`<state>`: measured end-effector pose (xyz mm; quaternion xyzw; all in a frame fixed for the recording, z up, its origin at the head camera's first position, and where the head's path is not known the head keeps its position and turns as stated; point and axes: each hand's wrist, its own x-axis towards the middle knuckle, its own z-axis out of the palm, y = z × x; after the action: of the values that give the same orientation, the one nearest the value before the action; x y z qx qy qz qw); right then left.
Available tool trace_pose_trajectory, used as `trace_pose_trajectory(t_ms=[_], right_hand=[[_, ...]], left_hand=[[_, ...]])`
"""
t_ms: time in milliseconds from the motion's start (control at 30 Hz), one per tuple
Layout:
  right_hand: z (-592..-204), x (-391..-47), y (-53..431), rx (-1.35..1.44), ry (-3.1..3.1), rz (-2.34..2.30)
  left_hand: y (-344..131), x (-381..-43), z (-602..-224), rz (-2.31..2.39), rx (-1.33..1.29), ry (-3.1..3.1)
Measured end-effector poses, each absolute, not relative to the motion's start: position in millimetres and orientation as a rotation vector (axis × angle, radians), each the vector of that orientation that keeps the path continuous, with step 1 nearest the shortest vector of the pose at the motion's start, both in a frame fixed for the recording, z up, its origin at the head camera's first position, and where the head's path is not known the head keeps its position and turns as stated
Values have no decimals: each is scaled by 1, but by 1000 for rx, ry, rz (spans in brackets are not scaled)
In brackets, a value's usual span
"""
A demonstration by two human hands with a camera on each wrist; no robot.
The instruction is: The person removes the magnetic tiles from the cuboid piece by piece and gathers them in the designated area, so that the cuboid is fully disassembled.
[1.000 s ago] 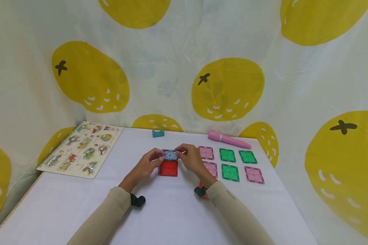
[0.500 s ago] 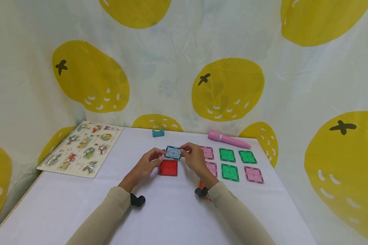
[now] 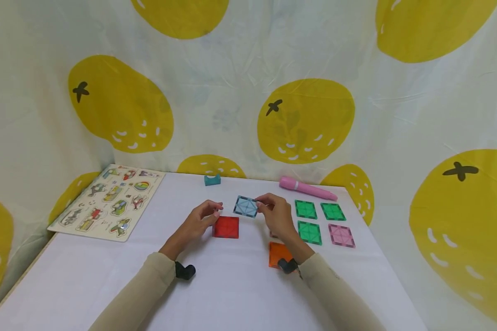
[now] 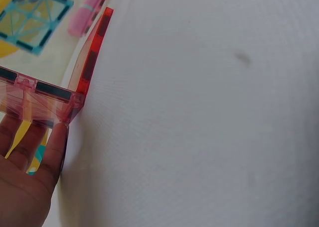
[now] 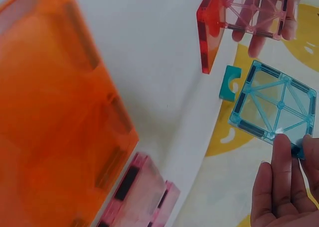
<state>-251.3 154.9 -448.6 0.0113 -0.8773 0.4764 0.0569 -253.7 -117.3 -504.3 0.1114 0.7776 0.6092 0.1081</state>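
Note:
My right hand (image 3: 278, 214) pinches a light-blue square magnetic tile (image 3: 246, 207) by its right edge, raised above the table. A red magnetic tile (image 3: 226, 227) lies flat in front of my left hand (image 3: 199, 223). Along the red tile's left edge stands a pink magnetic tile (image 4: 25, 100), clear in both wrist views. The fingers (image 4: 55, 152) of my left hand lie extended against this tile's outer face, and several show through it in the right wrist view. A gap separates the blue tile from the red and pink pair.
Green tiles (image 3: 309, 232) and pink tiles (image 3: 341, 236) lie at the right, some pink ones behind my right hand. An orange tile (image 3: 277, 253) is under my right wrist. Farther back are a pink pen-shaped object (image 3: 306, 187), a teal block (image 3: 212, 180) and a puzzle board (image 3: 107, 202).
The blue tile has moved from beside my left fingers up and to the right in my right hand. My left hand has stayed beside the red tile.

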Motion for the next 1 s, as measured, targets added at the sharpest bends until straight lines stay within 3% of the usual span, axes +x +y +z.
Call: trace_pose_trajectory(t_ms=[1000], right_hand=[[-446, -195, 267, -2, -2720, 1296]], left_hand=[[-116, -254, -505, 1785, 325, 2296]])
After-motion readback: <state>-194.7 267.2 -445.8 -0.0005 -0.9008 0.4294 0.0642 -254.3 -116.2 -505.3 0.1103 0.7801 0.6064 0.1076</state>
